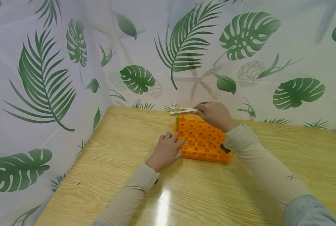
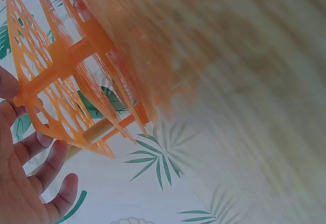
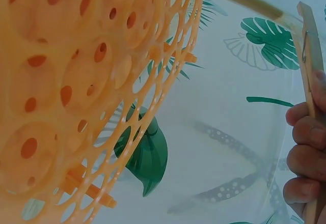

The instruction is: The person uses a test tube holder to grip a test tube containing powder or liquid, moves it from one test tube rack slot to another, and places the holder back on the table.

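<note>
An orange plastic rack (image 1: 201, 138) with rows of round holes stands on the table. Upright at its back left corner is a slim yellowish tube (image 1: 177, 124), its end close by the tip of the wooden clothespin (image 3: 307, 51) in the right wrist view. My right hand (image 1: 214, 114) grips the clothespin by its legs above the rack's back edge, fingers curled around the wood. At the rack's left side, my left hand (image 1: 166, 150) has its fingers loosely spread, the fingertips (image 2: 58, 150) right at the rack's edge.
The wood-grain table (image 1: 122, 144) spreads around the rack, with its far edge just behind it. A white, leaf-printed cloth (image 1: 145, 37) hangs behind and to the left. Part of a black device (image 1: 225, 149) shows under my right wrist.
</note>
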Demonstrator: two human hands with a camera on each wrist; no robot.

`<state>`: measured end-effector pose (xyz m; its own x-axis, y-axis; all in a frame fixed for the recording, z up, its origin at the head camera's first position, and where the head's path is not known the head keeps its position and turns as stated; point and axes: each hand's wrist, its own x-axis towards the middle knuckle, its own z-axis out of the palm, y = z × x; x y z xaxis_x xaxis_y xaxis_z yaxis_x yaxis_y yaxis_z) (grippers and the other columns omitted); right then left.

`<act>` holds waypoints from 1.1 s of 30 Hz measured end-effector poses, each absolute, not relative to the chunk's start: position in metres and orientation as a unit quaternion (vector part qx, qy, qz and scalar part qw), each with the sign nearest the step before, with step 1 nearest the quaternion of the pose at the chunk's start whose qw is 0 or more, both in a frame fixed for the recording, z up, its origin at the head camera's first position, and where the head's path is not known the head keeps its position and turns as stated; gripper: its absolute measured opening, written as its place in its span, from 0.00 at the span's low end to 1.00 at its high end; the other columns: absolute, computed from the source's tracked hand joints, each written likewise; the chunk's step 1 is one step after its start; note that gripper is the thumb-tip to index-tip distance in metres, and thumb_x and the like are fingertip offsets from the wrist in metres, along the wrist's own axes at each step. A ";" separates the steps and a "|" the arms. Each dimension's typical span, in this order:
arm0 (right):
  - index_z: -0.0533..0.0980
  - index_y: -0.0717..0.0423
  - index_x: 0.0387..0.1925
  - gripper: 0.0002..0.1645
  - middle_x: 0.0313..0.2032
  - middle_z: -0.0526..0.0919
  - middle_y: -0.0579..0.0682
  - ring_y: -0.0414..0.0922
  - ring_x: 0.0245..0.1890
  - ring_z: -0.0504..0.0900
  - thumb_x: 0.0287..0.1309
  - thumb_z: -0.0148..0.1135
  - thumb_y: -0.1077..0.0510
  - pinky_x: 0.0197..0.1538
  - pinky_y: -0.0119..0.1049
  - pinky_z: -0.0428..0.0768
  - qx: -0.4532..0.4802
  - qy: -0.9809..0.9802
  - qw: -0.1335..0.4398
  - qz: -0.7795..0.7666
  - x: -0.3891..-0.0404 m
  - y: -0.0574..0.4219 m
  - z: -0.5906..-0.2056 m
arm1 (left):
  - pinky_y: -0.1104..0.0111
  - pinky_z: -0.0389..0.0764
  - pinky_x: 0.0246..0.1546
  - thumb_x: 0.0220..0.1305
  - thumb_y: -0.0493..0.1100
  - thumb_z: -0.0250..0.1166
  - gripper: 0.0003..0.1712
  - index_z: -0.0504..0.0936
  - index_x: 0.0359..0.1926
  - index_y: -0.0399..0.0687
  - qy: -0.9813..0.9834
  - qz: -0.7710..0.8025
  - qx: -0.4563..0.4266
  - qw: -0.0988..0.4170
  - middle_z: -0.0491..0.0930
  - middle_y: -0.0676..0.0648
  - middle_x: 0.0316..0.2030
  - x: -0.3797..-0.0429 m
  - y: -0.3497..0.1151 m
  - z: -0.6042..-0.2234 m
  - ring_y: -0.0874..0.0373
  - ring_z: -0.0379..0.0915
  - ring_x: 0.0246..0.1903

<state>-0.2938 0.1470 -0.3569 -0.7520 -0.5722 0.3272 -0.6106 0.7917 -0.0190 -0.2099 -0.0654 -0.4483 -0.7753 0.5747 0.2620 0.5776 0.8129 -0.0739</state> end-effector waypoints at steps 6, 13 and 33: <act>0.81 0.58 0.33 0.19 0.14 0.75 0.48 0.42 0.13 0.72 0.61 0.56 0.47 0.29 0.43 0.79 0.318 -0.933 0.157 0.060 -0.294 0.147 -0.357 | 0.62 0.67 0.41 0.66 0.50 0.53 0.13 0.75 0.50 0.59 -0.943 -0.003 -0.304 0.134 0.73 0.50 0.45 -0.210 -0.065 -0.447 0.53 0.64 0.41; 0.80 0.58 0.29 0.18 0.12 0.71 0.47 0.41 0.13 0.68 0.62 0.56 0.48 0.28 0.41 0.77 0.317 -0.934 0.153 0.059 -0.292 0.146 -0.357 | 0.63 0.66 0.39 0.66 0.50 0.53 0.12 0.74 0.48 0.59 -0.942 -0.002 -0.306 0.139 0.73 0.51 0.44 -0.209 -0.066 -0.448 0.53 0.64 0.40; 0.77 0.56 0.25 0.19 0.12 0.69 0.46 0.41 0.12 0.65 0.63 0.54 0.47 0.24 0.38 0.73 0.303 -0.942 0.133 0.052 -0.292 0.146 -0.363 | 0.63 0.65 0.39 0.66 0.50 0.53 0.12 0.74 0.49 0.59 -0.940 0.001 -0.309 0.144 0.72 0.51 0.43 -0.210 -0.066 -0.449 0.53 0.64 0.40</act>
<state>-0.2921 0.1464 -0.3629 -0.7804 -0.5577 0.2828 -0.5854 0.8106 -0.0169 -0.2095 -0.0664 -0.4488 -0.7676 0.5810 0.2706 0.5806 0.8092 -0.0901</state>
